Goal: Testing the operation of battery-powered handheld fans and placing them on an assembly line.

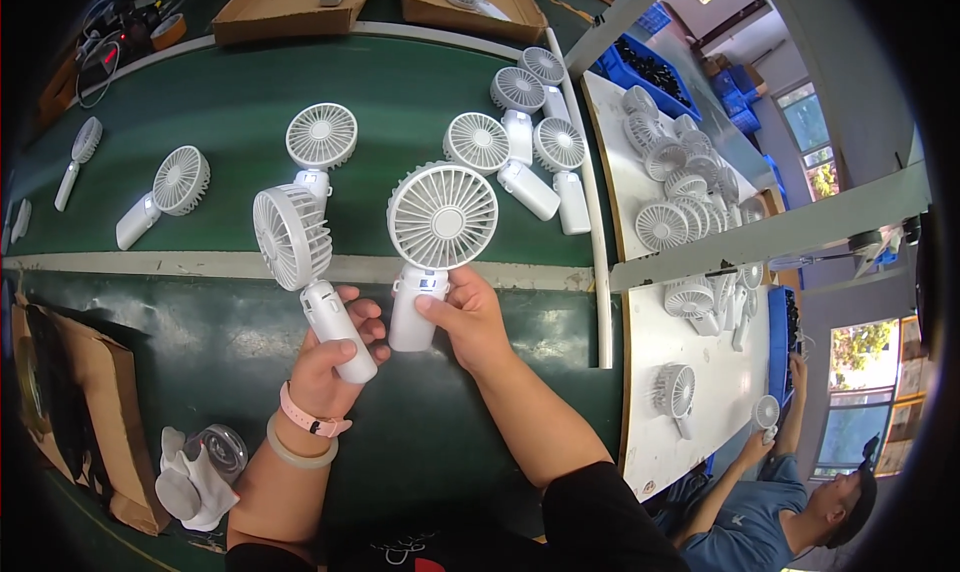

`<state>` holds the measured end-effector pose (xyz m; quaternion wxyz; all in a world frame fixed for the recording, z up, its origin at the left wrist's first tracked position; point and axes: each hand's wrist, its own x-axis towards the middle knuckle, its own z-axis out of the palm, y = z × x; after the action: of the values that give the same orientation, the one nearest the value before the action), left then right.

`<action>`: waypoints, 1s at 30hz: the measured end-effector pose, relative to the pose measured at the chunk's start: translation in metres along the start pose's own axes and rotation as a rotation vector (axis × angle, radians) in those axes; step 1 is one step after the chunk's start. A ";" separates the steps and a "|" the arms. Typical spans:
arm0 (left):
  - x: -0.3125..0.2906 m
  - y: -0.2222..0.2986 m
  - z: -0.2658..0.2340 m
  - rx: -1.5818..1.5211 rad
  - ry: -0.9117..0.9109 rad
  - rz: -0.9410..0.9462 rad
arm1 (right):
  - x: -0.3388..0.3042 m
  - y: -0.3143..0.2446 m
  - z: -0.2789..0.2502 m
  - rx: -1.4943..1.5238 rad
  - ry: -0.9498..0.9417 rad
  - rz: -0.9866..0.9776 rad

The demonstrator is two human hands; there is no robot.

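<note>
My left hand (pixel 330 362) is closed around the white handle of a handheld fan (pixel 292 238), whose round grille is turned sideways. In my right hand (pixel 467 317) is a second white handheld fan (pixel 443 217), held upright with its grille facing me and my thumb on the handle. The two fans are side by side, apart, over the near edge of the green belt (pixel 250 82). Just behind them on the belt lies another white fan (pixel 321 136), its handle partly hidden by the one in my left hand.
Several more fans (pixel 476 143) lie on the belt, right and left. Cardboard trays (pixel 290 12) stand beyond it. At right, a white table (pixel 650 372) holds many fans, and a co-worker (pixel 750 517) holds one there. A cardboard box (pixel 105 402) and a white object with a clear round part (pixel 195 477) are at lower left.
</note>
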<state>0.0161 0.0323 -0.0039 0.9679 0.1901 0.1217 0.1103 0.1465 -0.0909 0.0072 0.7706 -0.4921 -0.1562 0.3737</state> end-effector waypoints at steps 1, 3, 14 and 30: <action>0.000 0.000 0.000 0.001 0.001 0.001 | 0.001 0.001 0.000 0.001 -0.002 0.000; -0.001 0.000 0.001 0.008 0.019 -0.007 | 0.001 0.003 0.001 -0.021 0.045 0.011; 0.002 -0.001 0.008 0.051 0.006 0.030 | 0.001 0.002 0.002 -0.020 0.008 0.023; 0.003 0.004 -0.002 -0.342 -0.357 -0.093 | 0.043 0.012 0.026 -1.335 0.071 -0.565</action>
<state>0.0178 0.0373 -0.0043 0.9962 0.0340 -0.0629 0.0495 0.1545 -0.0400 0.0039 0.3777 -0.8102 -0.4472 -0.0309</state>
